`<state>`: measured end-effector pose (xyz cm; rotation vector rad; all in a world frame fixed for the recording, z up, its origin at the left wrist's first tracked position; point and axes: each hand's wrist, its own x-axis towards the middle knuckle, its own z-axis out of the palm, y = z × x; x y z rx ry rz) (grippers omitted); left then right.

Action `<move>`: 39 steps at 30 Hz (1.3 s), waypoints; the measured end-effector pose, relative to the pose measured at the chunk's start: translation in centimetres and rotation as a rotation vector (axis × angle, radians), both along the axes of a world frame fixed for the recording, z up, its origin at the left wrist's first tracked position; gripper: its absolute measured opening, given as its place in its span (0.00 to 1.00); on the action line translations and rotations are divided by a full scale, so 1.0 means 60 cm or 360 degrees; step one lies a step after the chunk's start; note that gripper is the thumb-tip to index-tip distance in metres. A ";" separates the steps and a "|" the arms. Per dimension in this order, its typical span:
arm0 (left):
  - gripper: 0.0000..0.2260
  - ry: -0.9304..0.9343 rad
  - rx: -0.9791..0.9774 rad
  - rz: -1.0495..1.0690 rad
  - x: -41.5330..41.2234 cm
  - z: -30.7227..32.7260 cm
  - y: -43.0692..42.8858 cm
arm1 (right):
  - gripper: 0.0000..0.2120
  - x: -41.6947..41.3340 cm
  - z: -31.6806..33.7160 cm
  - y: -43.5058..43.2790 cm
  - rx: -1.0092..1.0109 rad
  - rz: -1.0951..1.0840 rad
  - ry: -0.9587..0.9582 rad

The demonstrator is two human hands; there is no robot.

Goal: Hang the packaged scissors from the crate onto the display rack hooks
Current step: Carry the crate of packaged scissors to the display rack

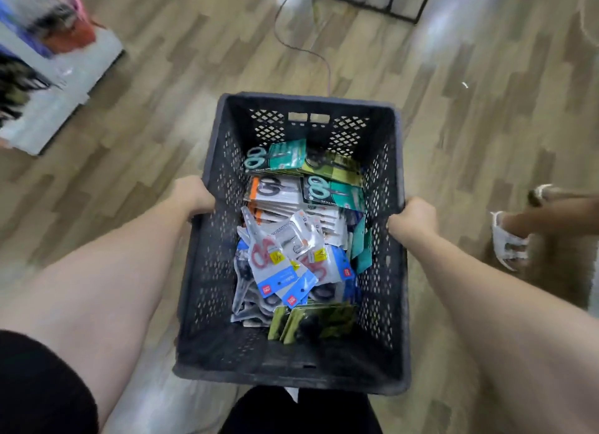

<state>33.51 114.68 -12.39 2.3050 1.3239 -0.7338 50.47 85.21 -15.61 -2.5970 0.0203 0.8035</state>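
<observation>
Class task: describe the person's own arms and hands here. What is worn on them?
The left hand and right hand wear no gloves, and no watch or bracelet shows at either wrist. Both arms are bare up from the wrist. A black sleeve covers the left upper arm; no sleeve shows on the right.

Crate: top is standing open to a reach from above; perforated walls are closing all four sides.
Packaged scissors: heap is covering most of the bottom, leaving a bare strip at the near end.
Left hand, right hand: gripping and occupying the side rims.
Floor: lying open at far right.
Cable: trailing beyond the far wall.
Sandalled foot: standing near the right wall.
Grey platform: blocking far left.
</observation>
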 end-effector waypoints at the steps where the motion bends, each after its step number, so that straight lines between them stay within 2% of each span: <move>1: 0.10 -0.0007 0.0003 0.0047 0.018 0.000 0.034 | 0.11 0.031 0.004 0.039 -0.0009 0.0036 -0.0012; 7: 0.13 -0.0095 0.0020 0.0236 0.122 0.014 0.228 | 0.06 0.193 0.056 0.268 -0.0007 0.0246 -0.0055; 11: 0.04 -0.0102 -0.0050 0.0253 0.208 0.013 0.365 | 0.08 0.295 0.061 0.416 -0.0059 0.0324 -0.0141; 14: 0.10 -0.0135 -0.0056 0.0202 0.297 0.012 0.494 | 0.08 0.383 0.060 0.543 -0.0106 0.0374 -0.0203; 19: 0.14 -0.0109 0.0027 0.0078 0.437 0.031 0.671 | 0.10 0.506 0.068 0.714 -0.0113 0.0276 -0.0133; 23: 0.15 -0.0076 0.0049 0.0052 0.551 0.028 0.813 | 0.06 0.605 0.064 0.838 -0.0094 0.0177 -0.0069; 31: 0.13 -0.0004 0.0064 0.0046 0.830 0.022 1.098 | 0.04 0.875 0.051 1.133 -0.0075 0.0245 0.0017; 37: 0.12 0.0086 0.0110 -0.0034 1.011 0.034 1.292 | 0.12 1.062 0.054 1.334 -0.0093 0.0221 0.0006; 39: 0.12 0.0068 0.0100 -0.0036 1.079 0.036 1.367 | 0.09 1.129 0.057 1.406 -0.0081 0.0226 -0.0008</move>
